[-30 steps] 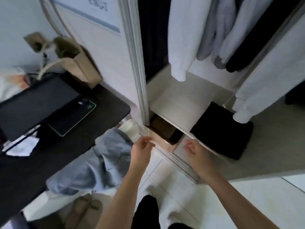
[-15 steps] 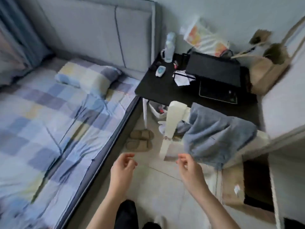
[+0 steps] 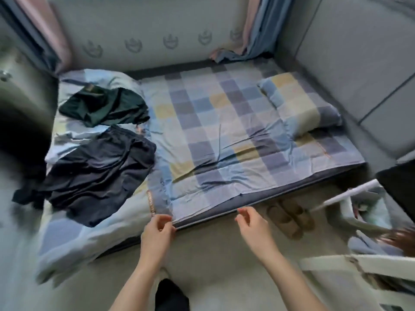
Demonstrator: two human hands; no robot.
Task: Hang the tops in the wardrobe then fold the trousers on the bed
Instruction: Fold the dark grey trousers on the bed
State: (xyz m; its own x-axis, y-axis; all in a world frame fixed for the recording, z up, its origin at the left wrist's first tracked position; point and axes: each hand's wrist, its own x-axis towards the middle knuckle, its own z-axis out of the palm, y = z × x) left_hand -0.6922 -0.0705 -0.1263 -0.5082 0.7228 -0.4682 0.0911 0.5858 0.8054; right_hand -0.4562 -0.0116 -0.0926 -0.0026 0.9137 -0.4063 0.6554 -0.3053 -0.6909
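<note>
Below, both bare hands are held out over the floor at the near edge of the bed [image 3: 224, 140]. The left hand [image 3: 158, 232] has its fingers loosely curled, with nothing seen between them; it hangs just beside the near corner of the checked sheet, and whether it touches the fabric cannot be told. The right hand [image 3: 252, 223] is likewise loosely curled and nothing is held in it.

Two dark garments are seen crumpled on the left part of the bed, on a pale duvet. The dark navy trousers [image 3: 98, 173] are spread nearer, with one part hanging off the left edge. The dark green garment [image 3: 105, 106] is bunched farther back, just apart from them. A checked pillow [image 3: 301, 104] is laid at the far right against the padded headboard. A pair of brown slippers [image 3: 289, 216] is placed on the floor by the bed, right of the right hand.
</note>
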